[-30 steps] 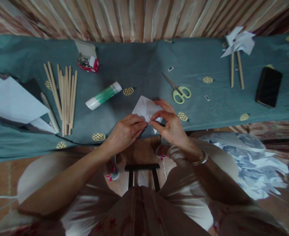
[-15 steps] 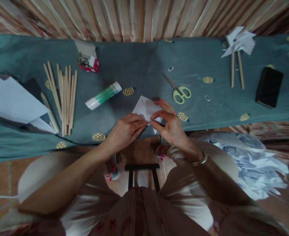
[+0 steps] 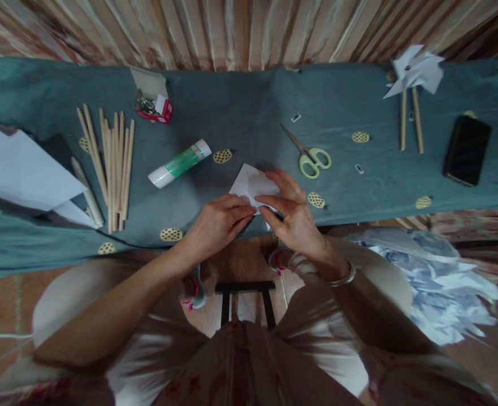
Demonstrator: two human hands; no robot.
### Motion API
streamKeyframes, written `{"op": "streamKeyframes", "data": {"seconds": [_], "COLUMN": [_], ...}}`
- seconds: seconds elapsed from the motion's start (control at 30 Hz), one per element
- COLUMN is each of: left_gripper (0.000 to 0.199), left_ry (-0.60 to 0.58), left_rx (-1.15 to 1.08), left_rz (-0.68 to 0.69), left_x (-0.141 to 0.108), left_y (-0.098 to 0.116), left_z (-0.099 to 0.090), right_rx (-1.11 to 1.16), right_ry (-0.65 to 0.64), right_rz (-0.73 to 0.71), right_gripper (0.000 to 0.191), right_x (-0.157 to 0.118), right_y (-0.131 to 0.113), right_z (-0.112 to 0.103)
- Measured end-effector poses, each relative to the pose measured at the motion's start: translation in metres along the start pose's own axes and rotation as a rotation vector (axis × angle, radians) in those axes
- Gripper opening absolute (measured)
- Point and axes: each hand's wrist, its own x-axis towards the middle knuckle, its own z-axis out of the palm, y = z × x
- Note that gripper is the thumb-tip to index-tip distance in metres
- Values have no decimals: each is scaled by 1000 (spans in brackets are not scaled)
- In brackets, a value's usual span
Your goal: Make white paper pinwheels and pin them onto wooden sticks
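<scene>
A small white folded paper (image 3: 247,183) lies at the front edge of the cloth-covered table, its creases showing. My left hand (image 3: 219,223) pinches its near left side, fingers pressed together. Over the right part of the paper is my right hand (image 3: 293,217), its fingers spread and the index fingertip touching the sheet near the middle. Green-handled scissors (image 3: 314,162) rest to the right, beyond my right hand. A green and white glue stick (image 3: 180,163) lies to the left of the paper.
Wooden sticks (image 3: 115,169) and large white sheets (image 3: 20,169) lie left. Behind them is an open red box (image 3: 153,107) of metal pieces. A white paper pinwheel (image 3: 418,70), two sticks and a black phone (image 3: 467,150) are at right. Below hangs a bag of paper scraps (image 3: 435,282).
My right index finger has straightened and its tip has parted from the thumb, moving up over the paper. My left hand stays in place.
</scene>
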Motion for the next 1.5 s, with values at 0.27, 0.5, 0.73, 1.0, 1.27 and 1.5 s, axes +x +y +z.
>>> {"op": "streamKeyframes", "data": {"seconds": [0.27,0.5,0.73,1.0,1.27,1.5], "left_gripper": [20,14,17,19,17,13], "left_ry": [7,13,-7,-16,70,78], "left_rx": [17,73,104,182,275,355], "left_rz": [13,20,31,53,83,169], "left_x": [0,0,0,0,2,-1], "left_y": [2,4,3,-4,-18,-2], "left_z": [0,1,0,-7,-29,-22], "right_rx": [-288,-174,-59,-59,23,20], "right_ry": [43,4,74,48,37,42], "right_rz": [-229,-169,-26,17,34,25], "right_gripper": [27,31,40,39,28,27], "right_x": [-3,-5,-3,3,0,0], "right_y": [-8,-12,4,8,-1,-5], "right_z": [9,13,-1,-11,-19,-17]}}
